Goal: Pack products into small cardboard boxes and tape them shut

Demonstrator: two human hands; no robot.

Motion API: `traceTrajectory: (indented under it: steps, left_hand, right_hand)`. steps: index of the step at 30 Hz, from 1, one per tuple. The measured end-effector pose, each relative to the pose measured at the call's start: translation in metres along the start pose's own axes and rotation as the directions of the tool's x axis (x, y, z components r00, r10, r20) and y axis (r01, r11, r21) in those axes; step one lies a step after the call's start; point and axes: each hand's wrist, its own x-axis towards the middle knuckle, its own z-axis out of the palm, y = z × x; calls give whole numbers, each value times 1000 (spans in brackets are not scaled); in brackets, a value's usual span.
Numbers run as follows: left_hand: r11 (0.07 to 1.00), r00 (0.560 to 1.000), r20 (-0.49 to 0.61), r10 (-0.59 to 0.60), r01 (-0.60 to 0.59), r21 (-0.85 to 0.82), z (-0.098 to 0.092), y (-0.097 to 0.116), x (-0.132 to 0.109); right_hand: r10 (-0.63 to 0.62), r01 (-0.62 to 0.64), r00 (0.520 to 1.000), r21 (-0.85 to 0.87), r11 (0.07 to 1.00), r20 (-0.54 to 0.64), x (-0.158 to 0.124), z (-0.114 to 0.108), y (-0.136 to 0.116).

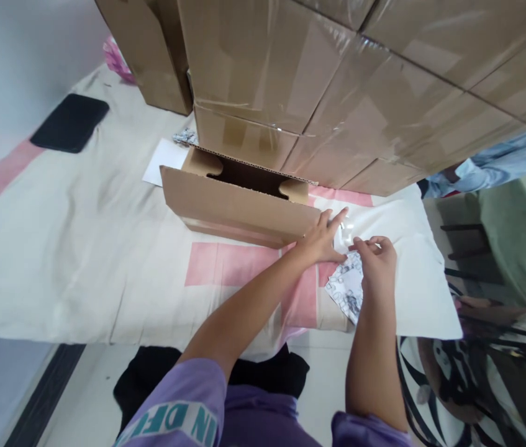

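Note:
An open cardboard box (244,208) stands on the cloth-covered surface, its flaps raised and its inside dark. My left hand (322,239) is at the box's near right corner, its fingers spread around a small shiny, clear-and-white piece (344,236). To the right of it, my right hand (377,254) pinches thumb and forefinger together at the edge of that piece. What lies between those fingertips is too small to make out. Partly under my right hand is a white paper packet printed with dark drawings (347,285).
Stacked, taped cardboard boxes (263,62) rise behind the open box. A white sheet (166,160) lies at its left end, and a black flat object (71,123) sits farther left. Another person's light-blue sleeve (500,158) shows at the right. The cloth (81,248) has pink stripes.

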Motion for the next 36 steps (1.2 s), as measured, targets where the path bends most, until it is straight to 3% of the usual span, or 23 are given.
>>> traceTrajectory:
  steps: [4, 9, 11, 17, 24, 32, 36]
  left_hand:
    - [1000, 1000, -23, 6, -6, 23, 0, 0, -1]
    - [999, 998, -66, 24, -22, 34, 2, -1, -2]
    - [999, 998, -63, 27, -24, 37, 3, -1, -3]
    - [1000, 1000, -29, 10, -10, 8, 1, 0, -3]
    - [999, 1000, 22, -18, 19, -48, -5, 5, -3]
    - [999, 999, 34, -8, 10, -52, -11, 9, -5]
    - [1000, 1000, 9, 20, -19, -18, -11, 6, -5]
  right_hand:
    - [-26, 24, 995, -18, 1000, -94, -1, -11, 3]
    - [214, -215, 977, -87, 973, -22, -7, -13, 14]
    - [253, -255, 967, -90, 963, -33, -9, -10, 15]
    - [209, -209, 978, -48, 977, -1, -12, -13, 11]
    - [260, -244, 965, -234, 941, 39, -16, -17, 13]
    - [354, -364, 914, 13, 931, 199, -15, -11, 0]
    - [329, -344, 924, 49, 938, 197, -19, -10, 6]
